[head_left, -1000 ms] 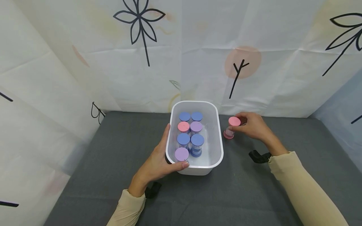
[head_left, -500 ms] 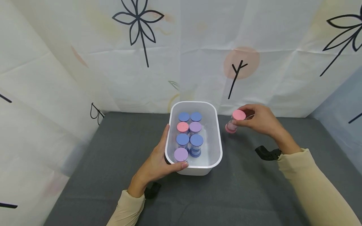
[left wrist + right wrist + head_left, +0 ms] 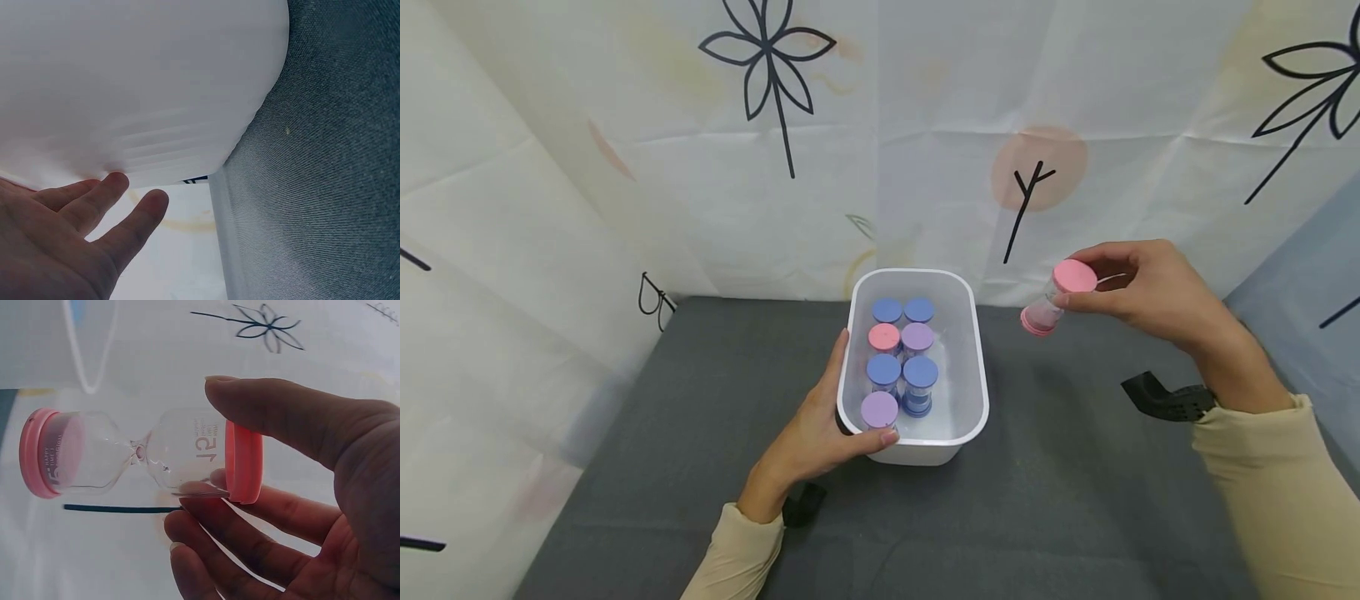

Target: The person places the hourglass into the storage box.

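A pink-capped sandglass [image 3: 1050,305] is tilted in the air right of the white tub [image 3: 982,375]. My right hand [image 3: 1165,292] grips it by its upper end, thumb on one side and fingers on the other. In the right wrist view the clear sandglass [image 3: 139,453] bears a "15" marking, and pink sand lies at its far end. My left hand [image 3: 820,425] rests against the tub's near left corner, its thumb along the front rim. In the left wrist view fairly straight fingers [image 3: 134,228] lie at the outer tub wall [image 3: 156,75].
Inside the tub, several sandglasses stand upright in two columns on the left: blue-capped [image 3: 921,372], purple-capped [image 3: 879,409] and one pink-capped [image 3: 883,337]. The tub stands on a dark grey cloth [image 3: 700,400] before a white patterned curtain [image 3: 925,192].
My right hand has lifted the pink sandglass off the cloth and carried it up and to the right, away from the tub. The left hand and tub stay put.
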### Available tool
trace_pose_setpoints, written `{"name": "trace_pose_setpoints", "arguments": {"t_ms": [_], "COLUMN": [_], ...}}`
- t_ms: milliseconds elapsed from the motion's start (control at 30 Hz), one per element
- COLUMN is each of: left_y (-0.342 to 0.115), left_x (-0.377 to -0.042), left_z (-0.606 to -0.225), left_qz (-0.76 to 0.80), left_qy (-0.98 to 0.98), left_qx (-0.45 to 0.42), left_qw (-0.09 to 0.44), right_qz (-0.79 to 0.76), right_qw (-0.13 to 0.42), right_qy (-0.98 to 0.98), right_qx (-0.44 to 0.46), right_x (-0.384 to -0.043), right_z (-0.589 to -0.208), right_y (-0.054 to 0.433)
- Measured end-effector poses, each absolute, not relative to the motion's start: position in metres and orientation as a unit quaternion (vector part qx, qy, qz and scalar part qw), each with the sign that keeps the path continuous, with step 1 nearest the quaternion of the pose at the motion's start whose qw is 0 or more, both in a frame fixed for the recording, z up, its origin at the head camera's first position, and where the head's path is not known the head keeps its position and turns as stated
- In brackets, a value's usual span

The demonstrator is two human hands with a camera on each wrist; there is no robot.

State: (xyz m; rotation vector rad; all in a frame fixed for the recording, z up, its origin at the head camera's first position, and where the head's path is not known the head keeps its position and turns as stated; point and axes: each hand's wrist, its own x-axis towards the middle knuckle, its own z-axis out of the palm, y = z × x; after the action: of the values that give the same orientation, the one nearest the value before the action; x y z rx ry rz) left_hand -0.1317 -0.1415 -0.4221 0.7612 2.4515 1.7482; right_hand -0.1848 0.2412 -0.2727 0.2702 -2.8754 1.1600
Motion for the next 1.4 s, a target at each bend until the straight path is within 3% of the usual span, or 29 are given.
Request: {"name": "trace_pose_setpoints", "arguments": {"t_ms": [433, 1033, 1400], "left_y": [-0.142, -0.141, -0.141], "left_x": [-0.132, -0.129, -0.132], "left_z": [-0.424, -0.416, -0.422], "left_qz": [0.564, 0.571, 0.57], "left_qy": [0.788, 0.782, 0.78], "left_qx": [0.246, 0.25, 0.257], "left_qw": [0.019, 0.021, 0.017], "right_qz": [0.382, 0.367, 0.372], "right_qw": [0.034, 0.036, -0.011], "right_qy": [-0.92, -0.902, -0.881], "right_qx": [0.086, 0.223, 0.291], "right_x": [-0.165, -0.143, -0.142], "right_z": [-0.25, -0.254, -0.273], "right_y": [0.234, 0.178, 0.155]}}
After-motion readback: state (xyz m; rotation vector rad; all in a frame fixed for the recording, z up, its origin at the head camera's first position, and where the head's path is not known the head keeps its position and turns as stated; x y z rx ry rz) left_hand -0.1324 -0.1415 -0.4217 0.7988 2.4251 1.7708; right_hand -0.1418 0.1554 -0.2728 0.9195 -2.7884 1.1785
